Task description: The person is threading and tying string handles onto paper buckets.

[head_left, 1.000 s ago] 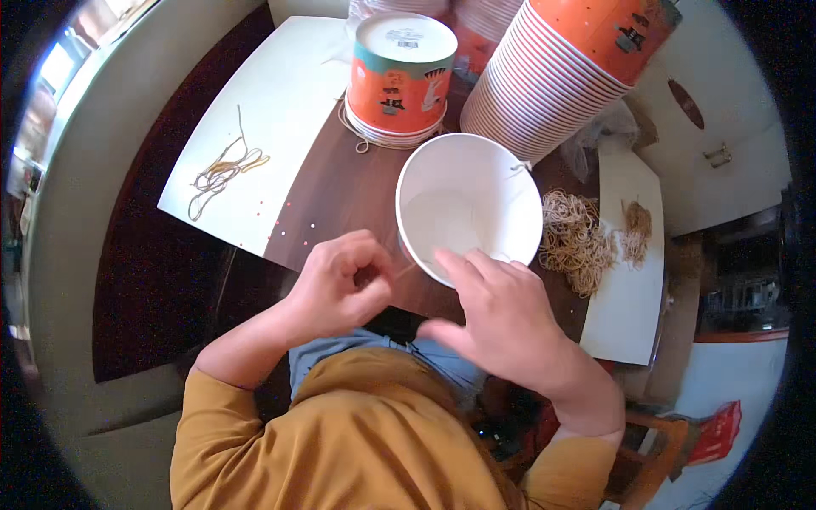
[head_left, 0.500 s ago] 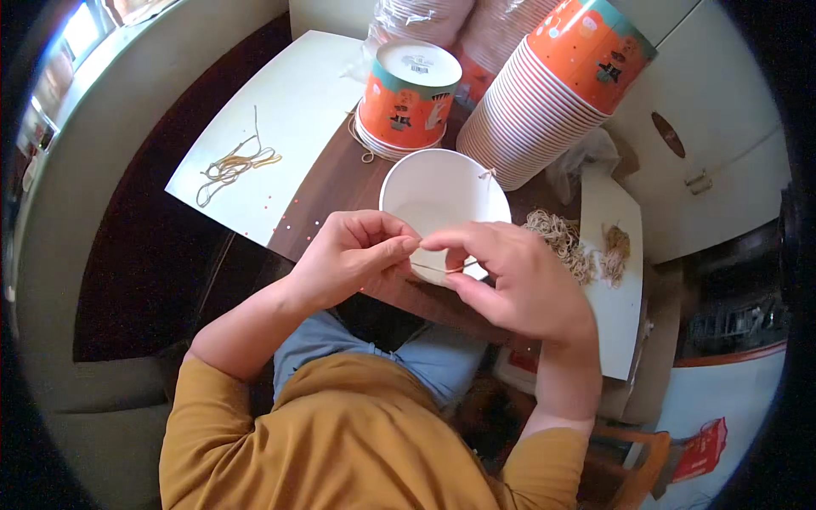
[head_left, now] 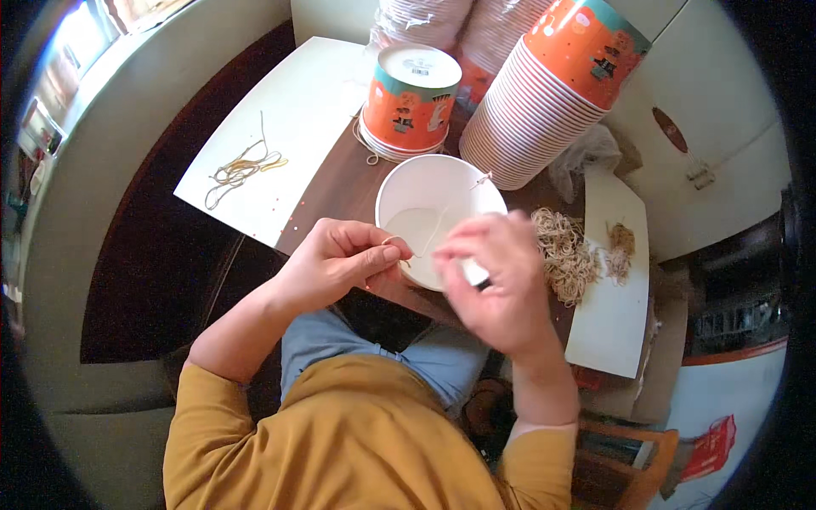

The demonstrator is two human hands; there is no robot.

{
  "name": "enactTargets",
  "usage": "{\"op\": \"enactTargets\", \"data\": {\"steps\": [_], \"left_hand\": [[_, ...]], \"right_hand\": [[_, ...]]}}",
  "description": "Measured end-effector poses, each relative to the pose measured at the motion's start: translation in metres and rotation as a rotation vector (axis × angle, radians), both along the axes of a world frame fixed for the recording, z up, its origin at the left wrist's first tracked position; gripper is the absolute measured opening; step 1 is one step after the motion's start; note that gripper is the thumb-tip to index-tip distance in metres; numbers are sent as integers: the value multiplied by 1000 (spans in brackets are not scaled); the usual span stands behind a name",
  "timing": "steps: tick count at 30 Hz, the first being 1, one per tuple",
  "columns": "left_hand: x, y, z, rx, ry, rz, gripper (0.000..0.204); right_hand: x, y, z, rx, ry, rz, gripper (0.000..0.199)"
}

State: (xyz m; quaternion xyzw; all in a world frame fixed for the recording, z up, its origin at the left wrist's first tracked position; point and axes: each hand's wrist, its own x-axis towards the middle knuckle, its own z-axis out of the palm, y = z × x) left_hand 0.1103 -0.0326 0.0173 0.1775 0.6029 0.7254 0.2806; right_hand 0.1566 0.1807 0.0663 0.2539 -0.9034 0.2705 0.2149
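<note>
White inside, a paper bucket is standing mouth-up on the brown tabletop in the head view, and the left hand is pinching a thin pale cord between thumb and forefinger by its near left rim. Over the near right rim the right hand is hovering with curled fingers, blur hiding whether they are gripping anything. Upside-down orange buckets and a tall nested stack are standing beyond, while tangled cords are lying to the right.
</note>
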Motion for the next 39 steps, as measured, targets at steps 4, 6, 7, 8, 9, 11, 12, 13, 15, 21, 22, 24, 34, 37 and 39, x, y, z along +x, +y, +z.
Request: {"op": "enactTargets", "data": {"steps": [4, 6, 7, 8, 9, 11, 12, 13, 15, 21, 22, 24, 34, 37, 39], "left_hand": [[-1, 4, 0, -4, 41, -63, 20], [1, 4, 2, 50, 78, -36, 17], [3, 3, 4, 49, 78, -39, 17], [4, 2, 6, 6, 107, -1, 13], [5, 0, 7, -37, 136, 42, 10], [12, -4, 11, -232, 487, 108, 9], [17, -7, 11, -427, 838, 165, 11], [21, -6, 6, -400, 992, 237, 17], [27, -3, 7, -425, 1228, 299, 15], [42, 3, -25, -397, 988, 412, 10], [46, 4, -29, -320, 727, 447, 8], [46, 7, -34, -21, 217, 407, 9], [42, -7, -50, 265, -137, 433, 10], [46, -7, -53, 218, -47, 464, 9], [48, -8, -54, 195, 0, 473, 9]], "right_hand": [[2, -12, -41, -115, -89, -16, 17], [-3, -16, -51, -118, -60, -4, 14], [1, -16, -49, -120, -60, -7, 14], [5, -18, -44, -76, -9, -55, 13], [9, -20, -38, -33, 41, -99, 13], [23, -29, -32, -25, 155, -175, 17], [31, -34, -33, -25, 167, -194, 18], [36, -38, -33, -43, 163, -171, 18], [46, -48, -44, -138, 116, -199, 18], [47, -58, -90, -239, 144, -287, 19], [44, -59, -97, -193, 137, -310, 20], [37, -61, -108, -174, 160, -331, 22], [14, -65, -103, -1141, -712, 151, 17], [13, -72, -100, -1654, -950, 236, 18], [12, -75, -101, -1641, -963, 216, 17]]}}
